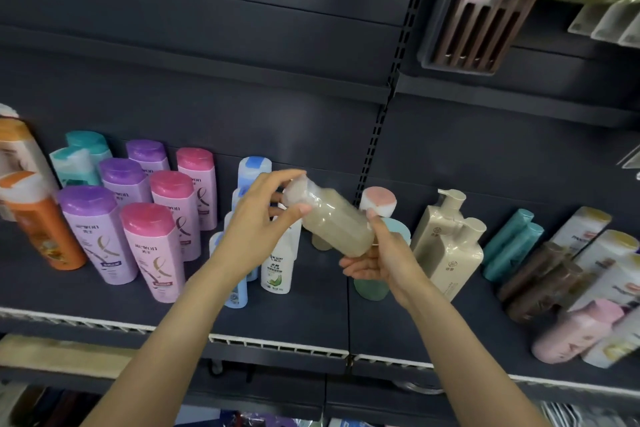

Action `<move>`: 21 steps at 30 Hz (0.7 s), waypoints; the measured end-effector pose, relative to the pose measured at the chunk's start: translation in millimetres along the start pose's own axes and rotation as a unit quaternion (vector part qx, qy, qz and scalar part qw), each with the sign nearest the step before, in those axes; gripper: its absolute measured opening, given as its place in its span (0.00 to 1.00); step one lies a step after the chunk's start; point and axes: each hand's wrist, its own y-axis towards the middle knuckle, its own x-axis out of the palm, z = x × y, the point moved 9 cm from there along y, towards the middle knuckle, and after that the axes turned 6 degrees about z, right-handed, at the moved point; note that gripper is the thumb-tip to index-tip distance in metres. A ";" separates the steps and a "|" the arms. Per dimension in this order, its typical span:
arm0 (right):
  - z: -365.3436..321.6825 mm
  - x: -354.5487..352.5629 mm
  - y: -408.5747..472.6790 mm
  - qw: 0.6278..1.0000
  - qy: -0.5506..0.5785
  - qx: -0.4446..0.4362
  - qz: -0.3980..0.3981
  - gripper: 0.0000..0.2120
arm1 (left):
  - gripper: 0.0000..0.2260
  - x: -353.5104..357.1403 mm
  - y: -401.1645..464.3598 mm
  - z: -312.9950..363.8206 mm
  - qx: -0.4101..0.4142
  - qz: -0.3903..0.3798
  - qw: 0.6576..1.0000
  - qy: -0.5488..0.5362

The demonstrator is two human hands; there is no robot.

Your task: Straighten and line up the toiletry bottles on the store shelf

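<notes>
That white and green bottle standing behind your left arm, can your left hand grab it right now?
Probably not yet. The left hand pinches the cap end of the beige bottle, which the right hand holds too. The white and green bottle stands close beside the wrist, so letting go would free the way.

Dark grey metal shelving (311, 305) with a slotted upright (388, 107) and plain back panel (207, 28).

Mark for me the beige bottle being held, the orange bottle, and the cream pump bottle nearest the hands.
beige bottle (334, 224): head view, middle of its tilted body.
orange bottle (45, 232): head view, on its orange body.
cream pump bottle (450, 253): head view, on its front face.
</notes>
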 end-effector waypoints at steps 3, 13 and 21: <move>1.9 -0.9 8.9 0.999 -0.044 -0.001 -0.010 0.25 | 0.12 17.9 11.7 -1.2 0.003 -0.005 0.999 0.050; -33.6 -39.3 58.5 0.891 -0.360 -0.263 0.081 0.12 | 0.18 70.1 48.2 -60.9 -0.057 -0.019 0.971 0.232; -2.4 -40.3 89.6 0.843 -0.469 -0.264 0.000 0.20 | 0.23 120.6 47.0 -125.0 -0.132 -0.105 0.947 0.274</move>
